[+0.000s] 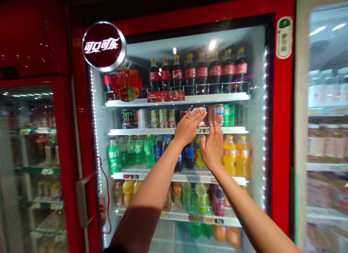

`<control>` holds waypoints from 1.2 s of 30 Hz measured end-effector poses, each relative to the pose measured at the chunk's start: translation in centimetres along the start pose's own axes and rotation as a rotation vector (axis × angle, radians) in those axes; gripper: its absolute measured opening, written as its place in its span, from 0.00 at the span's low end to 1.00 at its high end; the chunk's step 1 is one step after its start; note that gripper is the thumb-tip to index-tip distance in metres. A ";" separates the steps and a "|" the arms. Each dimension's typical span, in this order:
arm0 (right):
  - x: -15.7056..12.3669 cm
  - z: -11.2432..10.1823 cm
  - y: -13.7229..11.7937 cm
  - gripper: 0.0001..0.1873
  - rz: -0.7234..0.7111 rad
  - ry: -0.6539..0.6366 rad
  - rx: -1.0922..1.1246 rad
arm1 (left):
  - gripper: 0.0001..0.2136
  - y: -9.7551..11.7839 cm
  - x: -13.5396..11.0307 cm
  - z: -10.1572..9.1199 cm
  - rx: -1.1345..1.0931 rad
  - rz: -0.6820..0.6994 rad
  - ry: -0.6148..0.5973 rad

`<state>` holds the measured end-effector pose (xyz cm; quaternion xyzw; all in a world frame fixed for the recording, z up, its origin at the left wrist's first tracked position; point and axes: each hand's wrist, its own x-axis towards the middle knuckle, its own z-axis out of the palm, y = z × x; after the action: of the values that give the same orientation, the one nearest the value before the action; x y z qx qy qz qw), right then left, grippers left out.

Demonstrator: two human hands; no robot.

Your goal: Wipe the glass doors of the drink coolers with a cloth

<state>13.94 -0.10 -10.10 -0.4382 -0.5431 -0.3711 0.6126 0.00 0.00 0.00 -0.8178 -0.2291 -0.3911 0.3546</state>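
Note:
My left hand (189,127), with a ring on one finger, is flat and spread at the second shelf of a red drinks cooler (282,137). Its fingertips reach a row of drink cans (162,118). Just below and to the right, my right hand (212,146) stands upright with its fingers apart, close to an orange-labelled can (218,114). Neither hand visibly grips anything. Behind the hands are blue-capped bottles (189,155) and yellow-orange soda bottles (243,155). I cannot tell whether my hands touch the glass door or are inside the cooler.
Dark cola bottles (214,73) stand on the top shelf, and green soda bottles (115,155) stand at the left of the third. A metal door handle (83,198) and a loose red cord (107,198) are at the left. Other glass-fronted coolers flank this one.

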 end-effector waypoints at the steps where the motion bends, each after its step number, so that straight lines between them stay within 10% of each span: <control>1: -0.2 0.3 -0.3 0.36 0.006 0.002 -0.011 | 0.32 -0.3 -0.7 -0.1 0.001 0.034 -0.022; 9: -1.8 1.6 -1.2 0.40 -0.184 -0.029 -0.010 | 0.32 -3.6 -4.1 -2.4 0.035 0.217 -0.145; 18: -1.8 1.5 -0.9 0.40 -0.184 0.022 -0.017 | 0.38 -2.6 -2.0 -1.3 0.037 -0.045 0.081; 28: -2.0 1.4 -0.5 0.41 -0.192 0.018 0.024 | 0.35 -5.7 -4.6 -3.9 0.109 0.306 -0.154; 36: -2.0 1.3 -0.6 0.42 -0.197 0.014 -0.001 | 0.33 -5.2 -2.0 -3.0 0.126 0.049 0.054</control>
<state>12.66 0.87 -11.99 -0.3805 -0.5792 -0.4327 0.5767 -6.00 0.87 1.86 -0.7883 -0.2236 -0.3892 0.4209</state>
